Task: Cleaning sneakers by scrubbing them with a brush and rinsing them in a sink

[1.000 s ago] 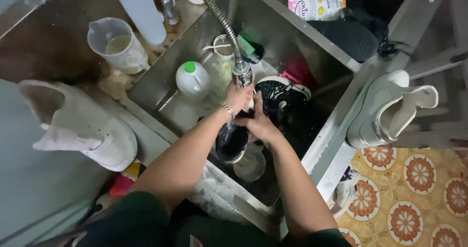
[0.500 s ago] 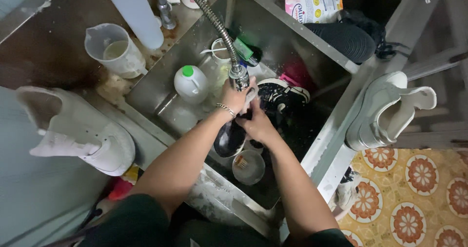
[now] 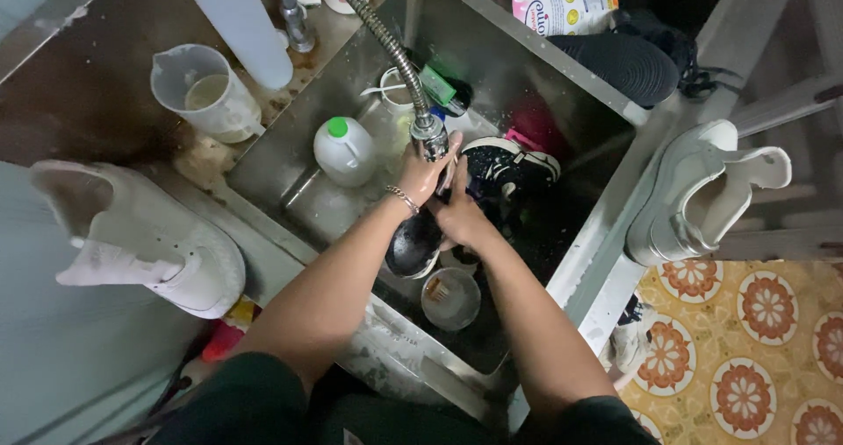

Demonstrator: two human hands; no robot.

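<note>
While hands grip spray head (image 3: 429,136) | nozzle pts down | hose (image 3: 373,25) diag.

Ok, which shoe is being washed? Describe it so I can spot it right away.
Start at the steel sink in the middle and follow the flexible spray hose down to its nozzle. Right below it, both hands meet: the left hand at the nozzle, the right hand on the black shoe. It is dark, unlike the white shoes on the counters.
</note>
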